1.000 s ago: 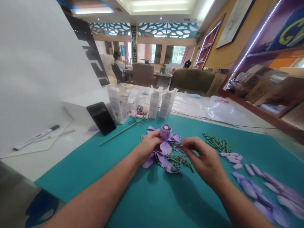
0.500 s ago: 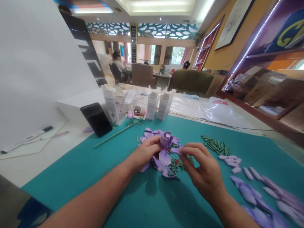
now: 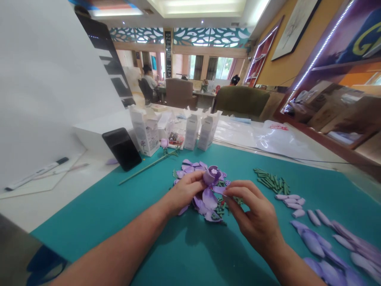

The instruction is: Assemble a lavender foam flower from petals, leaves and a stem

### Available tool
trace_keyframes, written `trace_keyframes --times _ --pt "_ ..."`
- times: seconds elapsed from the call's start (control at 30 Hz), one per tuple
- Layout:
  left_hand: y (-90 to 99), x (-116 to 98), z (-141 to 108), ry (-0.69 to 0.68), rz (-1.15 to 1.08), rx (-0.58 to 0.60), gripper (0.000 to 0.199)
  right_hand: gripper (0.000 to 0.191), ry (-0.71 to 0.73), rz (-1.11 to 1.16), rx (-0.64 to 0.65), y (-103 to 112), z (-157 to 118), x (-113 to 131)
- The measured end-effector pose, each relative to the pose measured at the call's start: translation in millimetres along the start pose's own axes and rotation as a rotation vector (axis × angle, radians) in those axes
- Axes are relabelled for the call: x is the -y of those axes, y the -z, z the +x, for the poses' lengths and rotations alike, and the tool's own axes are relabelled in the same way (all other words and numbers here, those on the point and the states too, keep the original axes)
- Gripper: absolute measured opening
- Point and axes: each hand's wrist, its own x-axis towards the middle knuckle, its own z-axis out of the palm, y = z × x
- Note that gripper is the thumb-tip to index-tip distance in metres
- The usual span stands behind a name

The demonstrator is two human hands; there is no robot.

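My left hand is closed round a purple toy flower, which has a cupped centre and a broad petal hanging below it. Between thumb and forefinger, my right hand pinches a slim purple petal. The petal's inner end meets the flower just under the cup; whether it is fixed there I cannot tell. Beneath both hands lies a heap of loose purple petals and small green pieces, with a little red among them. My left fingertips are partly hidden behind the flower.
On the green mat lie green sticks, small pale purple pieces and larger purple petals at right. A stemmed flower, a dark phone and white boxes are behind. A pen lies left.
The petal in my right hand has moved in against the flower, closing the gap between them. The flower in my left hand has shifted slightly right.
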Motion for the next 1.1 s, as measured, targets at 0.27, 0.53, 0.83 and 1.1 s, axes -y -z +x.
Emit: trace_keyframes --times 0.27,0.53,0.83,1.1 --pt "1.8 2.4 0.9 -0.008 0.002 0.023 0.029 0.010 -0.011 -0.009 -0.005 -1.5 -0.3 1.2" --pt "1.4 1.6 0.1 -0.024 0.011 0.045 0.027 0.010 -0.005 -0.040 0.020 -0.2 0.0 -0.2" --pt "1.0 5.6 0.3 -0.037 0.020 0.060 0.030 0.011 -0.003 -0.032 0.014 1.0 0.0 2.0" --pt "1.3 6.8 -0.2 -0.046 0.024 0.080 0.032 0.012 0.007 -0.040 0.003 1.2 0.6 3.8"
